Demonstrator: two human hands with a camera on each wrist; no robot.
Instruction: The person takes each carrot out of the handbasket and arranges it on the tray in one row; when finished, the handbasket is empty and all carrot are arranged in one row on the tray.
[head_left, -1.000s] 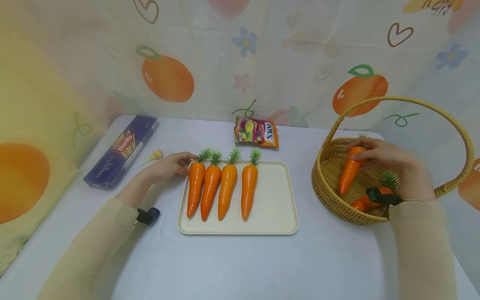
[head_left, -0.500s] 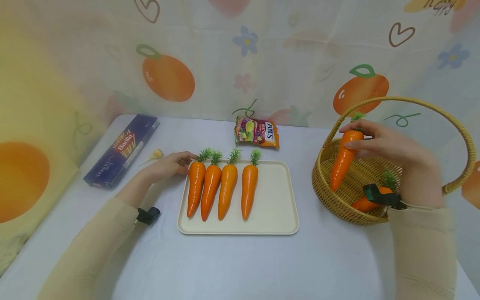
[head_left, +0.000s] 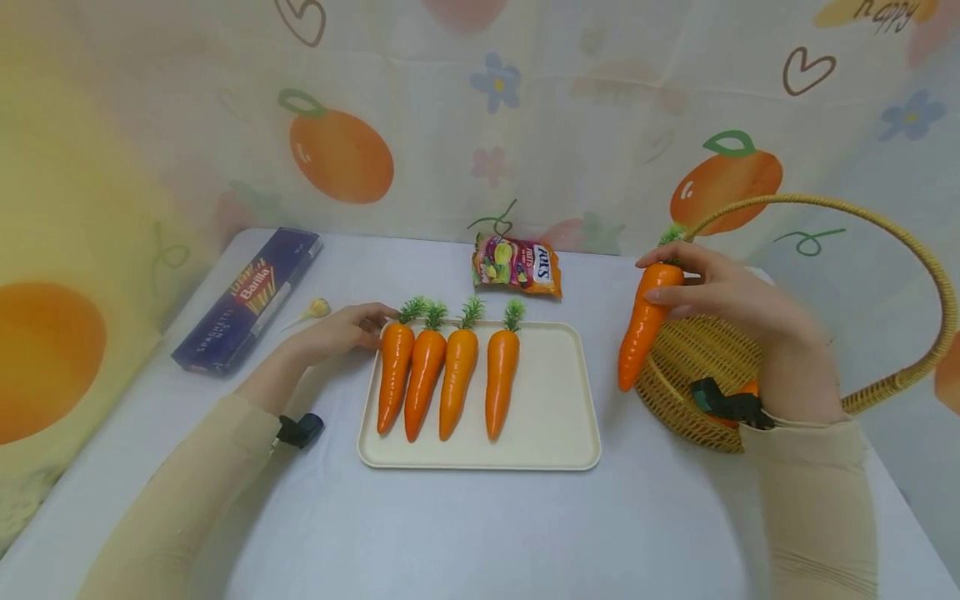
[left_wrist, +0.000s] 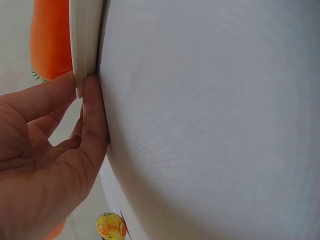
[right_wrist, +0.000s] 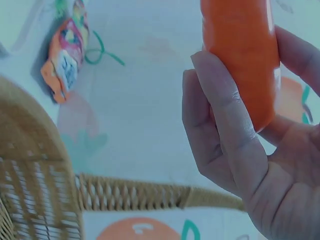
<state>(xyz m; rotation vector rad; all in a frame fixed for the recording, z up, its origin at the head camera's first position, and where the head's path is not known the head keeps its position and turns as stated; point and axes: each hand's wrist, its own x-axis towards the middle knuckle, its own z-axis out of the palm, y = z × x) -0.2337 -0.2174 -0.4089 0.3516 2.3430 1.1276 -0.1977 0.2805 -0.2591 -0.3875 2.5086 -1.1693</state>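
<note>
My right hand (head_left: 723,292) grips an orange carrot (head_left: 639,342) with a green leafy top near its thick end. The carrot hangs tip down at the left side of the wicker basket (head_left: 663,400), above the table. In the right wrist view, fingers and thumb wrap the carrot (right_wrist: 245,55). My left hand (head_left: 337,335) pinches the left rim of a cream tray (head_left: 558,400); in the left wrist view one digit lies under the tray edge (left_wrist: 86,45) and another on its upper side. Several carrots (head_left: 456,383) lie in a row on the tray, tops pointing away.
The basket's tall arched handle (head_left: 900,242) rises beside my right arm. Another carrot (head_left: 750,387) inside is mostly hidden by the wrist. Behind the tray lies a candy bag (head_left: 517,265). At left are a blue spaghetti box (head_left: 247,300) and a yellow lollipop (head_left: 318,308).
My right hand has lifted the carrot out of the basket and carried it left, past the basket's rim. My left hand stays at the tray's edge.
</note>
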